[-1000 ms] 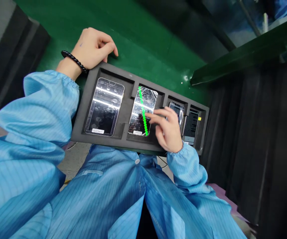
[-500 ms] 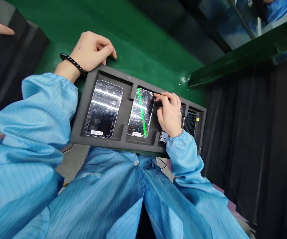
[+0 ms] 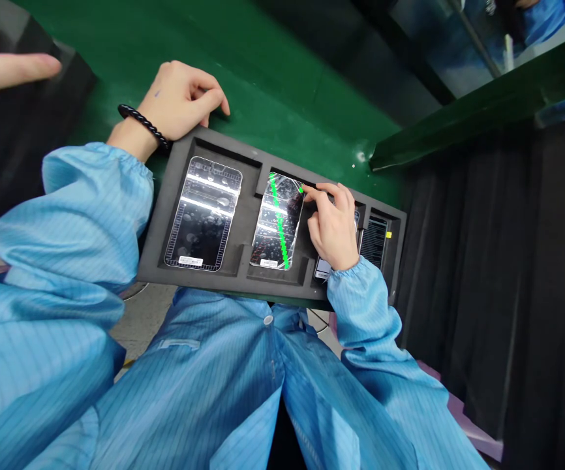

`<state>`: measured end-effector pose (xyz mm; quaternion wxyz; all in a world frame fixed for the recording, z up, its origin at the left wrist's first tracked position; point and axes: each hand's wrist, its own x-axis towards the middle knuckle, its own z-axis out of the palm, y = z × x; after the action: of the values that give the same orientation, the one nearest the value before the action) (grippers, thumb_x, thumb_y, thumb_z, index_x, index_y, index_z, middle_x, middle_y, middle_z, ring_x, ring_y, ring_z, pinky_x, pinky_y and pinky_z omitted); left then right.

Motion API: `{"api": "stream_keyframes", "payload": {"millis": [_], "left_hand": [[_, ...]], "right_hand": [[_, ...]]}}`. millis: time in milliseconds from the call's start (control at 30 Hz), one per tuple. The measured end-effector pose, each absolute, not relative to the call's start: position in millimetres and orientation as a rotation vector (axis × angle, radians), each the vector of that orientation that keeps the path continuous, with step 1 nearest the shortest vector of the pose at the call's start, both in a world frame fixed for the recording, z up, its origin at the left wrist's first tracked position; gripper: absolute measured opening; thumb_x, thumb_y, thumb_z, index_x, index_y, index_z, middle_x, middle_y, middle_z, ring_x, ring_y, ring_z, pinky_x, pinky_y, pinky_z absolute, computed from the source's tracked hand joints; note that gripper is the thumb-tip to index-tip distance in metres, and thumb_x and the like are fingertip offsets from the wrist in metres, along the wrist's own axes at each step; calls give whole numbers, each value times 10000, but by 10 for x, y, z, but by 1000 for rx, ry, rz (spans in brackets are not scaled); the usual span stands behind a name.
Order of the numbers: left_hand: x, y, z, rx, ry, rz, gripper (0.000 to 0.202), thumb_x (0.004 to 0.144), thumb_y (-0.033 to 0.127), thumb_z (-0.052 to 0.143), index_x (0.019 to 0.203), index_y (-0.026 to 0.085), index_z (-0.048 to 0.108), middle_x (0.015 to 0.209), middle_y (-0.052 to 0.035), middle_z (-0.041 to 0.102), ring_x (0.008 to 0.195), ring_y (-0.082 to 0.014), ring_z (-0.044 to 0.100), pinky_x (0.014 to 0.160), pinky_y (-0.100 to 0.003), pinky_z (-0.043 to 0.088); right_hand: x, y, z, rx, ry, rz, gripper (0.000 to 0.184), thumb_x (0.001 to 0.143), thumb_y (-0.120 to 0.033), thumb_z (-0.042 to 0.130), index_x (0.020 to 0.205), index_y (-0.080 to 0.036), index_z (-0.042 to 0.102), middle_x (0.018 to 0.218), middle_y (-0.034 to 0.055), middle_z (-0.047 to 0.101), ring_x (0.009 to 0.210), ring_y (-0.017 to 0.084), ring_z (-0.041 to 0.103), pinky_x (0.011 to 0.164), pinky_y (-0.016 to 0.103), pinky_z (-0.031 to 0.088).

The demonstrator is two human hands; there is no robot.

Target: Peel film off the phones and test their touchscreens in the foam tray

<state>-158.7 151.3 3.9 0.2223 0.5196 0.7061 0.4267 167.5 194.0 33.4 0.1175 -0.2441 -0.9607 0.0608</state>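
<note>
A dark foam tray [image 3: 248,219] with several pockets lies on the green surface [image 3: 273,78]. Its first pocket holds a glossy phone screen [image 3: 203,213]. The second holds a screen with a green strip [image 3: 277,222] across it. My right hand [image 3: 331,225] is curled over the tray, index fingertip and thumb pinching at the far right corner of the green-strip screen. My left hand [image 3: 179,98], with a black bead bracelet at the wrist, rests with curled fingers on the tray's far left corner. Two more pockets at the right hold a phone [image 3: 322,266], mostly hidden, and a dark part [image 3: 375,243].
Another person's hand [image 3: 8,68] reaches in at the top left over stacked dark foam trays [image 3: 18,130]. A raised green ledge [image 3: 463,111] runs at the upper right, with black ribbed curtain [image 3: 507,274] below it. My blue coat fills the lower part of the view.
My right hand slid from the middle of the green-strip screen up to its far right corner and pinched there. Another person's hand came in at the top left. My left hand stayed put.
</note>
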Motion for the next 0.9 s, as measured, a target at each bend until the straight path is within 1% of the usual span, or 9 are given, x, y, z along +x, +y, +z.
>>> {"api": "stream_keyframes", "payload": {"millis": [167,267,367,567,733,900], "left_hand": [[-1601,1508,35,1446,1957,1167,257,817,318,513,788,233,754,492,24,515,499,-117,472,631,-283,413],[-1605,1512,36,1442,1950,1181,252,813,323,519,778,249,756,485,20,508,501,-127,472,638,-292,418],[-1593,1513,42,1441,1956,1165,261,811,329,512,791,242,757,492,17,513,505,-129,474,636,-288,424],[-1578,1505,55,1437,1960,1164,262,809,316,514,792,232,761,490,19,512,498,-120,469,645,-285,422],[-1585,1508,47,1432,1968,1161,265,819,325,517,797,232,764,496,16,518,503,-126,465,685,-299,442],[-1589,1508,34,1448,1959,1164,254,820,355,517,779,264,751,499,16,522,516,-138,477,661,-296,440]], "right_hand": [[1676,1940,325,-721,-2804,179,463,789,-47,383,1185,-217,552,1159,77,688,1229,285,558,1155,553,370],[1683,1911,322,-699,-2799,221,472,779,-44,389,1185,-217,556,1190,76,677,1221,279,562,1149,543,384],[1698,1869,324,-682,-2799,248,483,769,-32,390,1178,-218,565,1206,80,668,1218,272,562,1150,534,389],[1719,1794,333,-649,-2829,236,518,778,-6,394,1232,-202,551,1127,69,697,1207,272,563,1149,538,381],[1734,1748,350,-615,-2837,256,530,766,7,389,1223,-206,554,1200,69,689,1209,269,559,1146,540,373],[1749,1702,369,-600,-2856,278,516,773,0,389,1217,-203,557,1255,74,677,1217,264,552,1162,537,349]]}}
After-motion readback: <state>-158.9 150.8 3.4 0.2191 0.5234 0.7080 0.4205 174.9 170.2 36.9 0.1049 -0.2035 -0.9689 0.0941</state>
